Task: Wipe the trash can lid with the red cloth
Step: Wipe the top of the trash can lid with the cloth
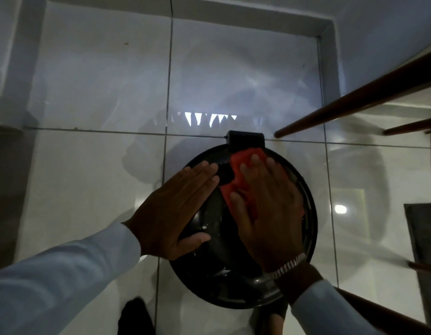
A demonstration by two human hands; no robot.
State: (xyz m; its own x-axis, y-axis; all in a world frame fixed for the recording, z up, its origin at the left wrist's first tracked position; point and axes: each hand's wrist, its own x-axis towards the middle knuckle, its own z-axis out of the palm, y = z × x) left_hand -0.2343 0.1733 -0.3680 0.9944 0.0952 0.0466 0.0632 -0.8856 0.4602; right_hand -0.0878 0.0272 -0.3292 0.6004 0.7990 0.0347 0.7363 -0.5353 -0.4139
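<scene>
A round black trash can lid (pixel 224 284) fills the lower middle of the head view, with a black hinge block (pixel 245 140) at its far edge. The red cloth (pixel 241 172) lies on the lid's far half. My right hand (pixel 267 209) presses flat on the cloth, fingers spread, and covers most of it; a metal watch sits at that wrist. My left hand (pixel 178 209) rests flat on the lid's left side, fingers together and straight, beside the cloth and holding nothing.
The can stands on a glossy white tiled floor (pixel 100 177) near a wall corner. Dark wooden chair legs (pixel 350 105) cross at the upper right and lower right. A dark mat (pixel 425 238) lies at the right edge. My foot shows below the lid.
</scene>
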